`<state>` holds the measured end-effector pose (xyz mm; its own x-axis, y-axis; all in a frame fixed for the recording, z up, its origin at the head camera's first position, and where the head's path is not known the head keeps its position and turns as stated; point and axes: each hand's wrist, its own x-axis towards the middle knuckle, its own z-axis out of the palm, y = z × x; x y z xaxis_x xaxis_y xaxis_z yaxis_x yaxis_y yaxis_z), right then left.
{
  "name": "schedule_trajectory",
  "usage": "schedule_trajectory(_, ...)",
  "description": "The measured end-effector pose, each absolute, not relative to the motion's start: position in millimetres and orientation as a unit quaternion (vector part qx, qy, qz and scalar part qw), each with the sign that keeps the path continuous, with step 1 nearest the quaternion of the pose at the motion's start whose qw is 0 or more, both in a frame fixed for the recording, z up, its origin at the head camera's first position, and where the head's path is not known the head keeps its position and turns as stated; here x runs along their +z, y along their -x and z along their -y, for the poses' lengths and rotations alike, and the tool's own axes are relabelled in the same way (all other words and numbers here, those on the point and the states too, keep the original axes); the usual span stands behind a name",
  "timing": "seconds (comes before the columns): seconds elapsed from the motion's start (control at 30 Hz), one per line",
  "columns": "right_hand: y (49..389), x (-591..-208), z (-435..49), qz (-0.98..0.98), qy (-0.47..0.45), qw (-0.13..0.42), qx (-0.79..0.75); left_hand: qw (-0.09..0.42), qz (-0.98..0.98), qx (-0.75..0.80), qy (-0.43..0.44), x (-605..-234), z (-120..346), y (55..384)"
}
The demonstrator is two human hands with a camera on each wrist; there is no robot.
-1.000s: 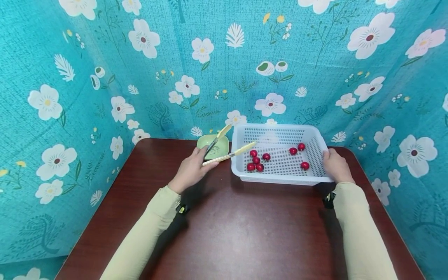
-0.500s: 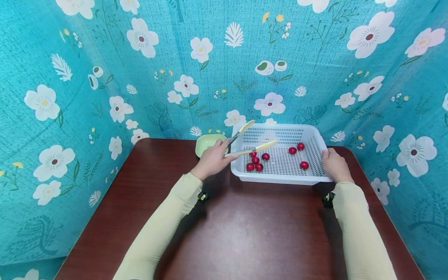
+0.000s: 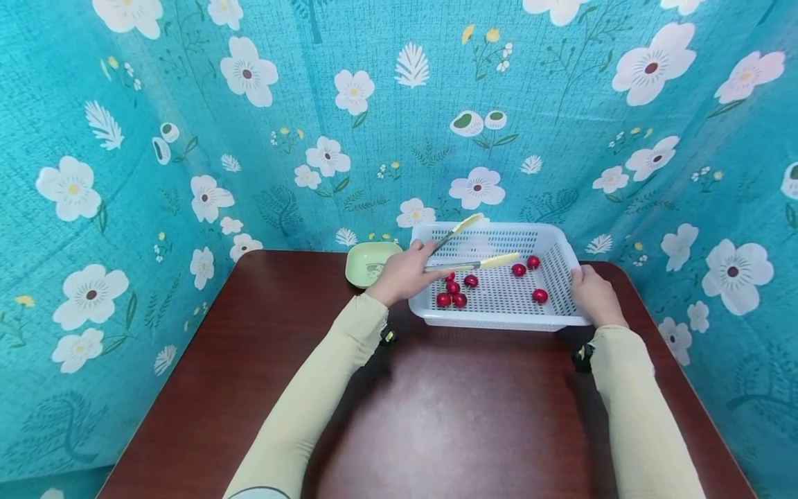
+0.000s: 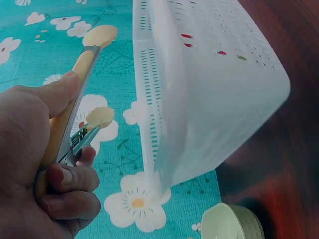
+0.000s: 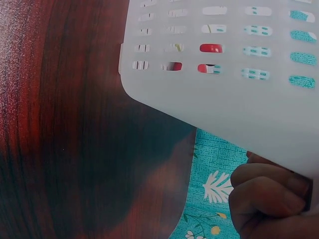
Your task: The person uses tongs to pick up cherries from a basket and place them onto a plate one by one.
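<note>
A pair of tongs [image 3: 499, 260] with pale yellow tips is gripped by my left hand [image 3: 406, 274], its two arms spread apart and nothing between them. The tips reach over the left part of a white slotted plastic basket [image 3: 499, 322]. Inside lie several small, round, shiny red fruits [image 3: 471, 281], most of them grouped at the left. My right hand [image 3: 597, 296] holds the basket's right rim, with curled fingers [image 5: 264, 189] visible in the right wrist view. The left wrist view shows the tongs' handle [image 4: 70, 117] against my palm, beside the basket's end wall [image 4: 219, 114].
A light green bowl [image 3: 360, 267] stands left of the basket at the table's back edge, partly behind my left hand. Beyond the dark brown table [image 3: 449, 416] hangs a teal flowered cloth [image 3: 386, 104], close behind the basket.
My left hand has moved right with the tongs, from in front of the green bowl to over the basket's left side. My right hand stays on the rim, and the fruits lie as before.
</note>
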<state>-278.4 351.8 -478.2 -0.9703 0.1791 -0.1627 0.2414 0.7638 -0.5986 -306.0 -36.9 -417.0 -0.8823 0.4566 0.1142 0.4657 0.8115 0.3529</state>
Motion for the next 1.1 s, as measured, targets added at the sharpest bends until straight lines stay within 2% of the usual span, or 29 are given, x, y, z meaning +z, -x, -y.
schedule_trajectory(0.33,277,-477,-351,-0.944,-0.102,0.029,-0.311,0.000,0.950,-0.179,0.254,-414,13,314)
schedule_trajectory(1.1,276,-477,-349,-0.939,-0.108,0.039,-0.325,-0.030,0.966,-0.122,0.224,-426,-39,323)
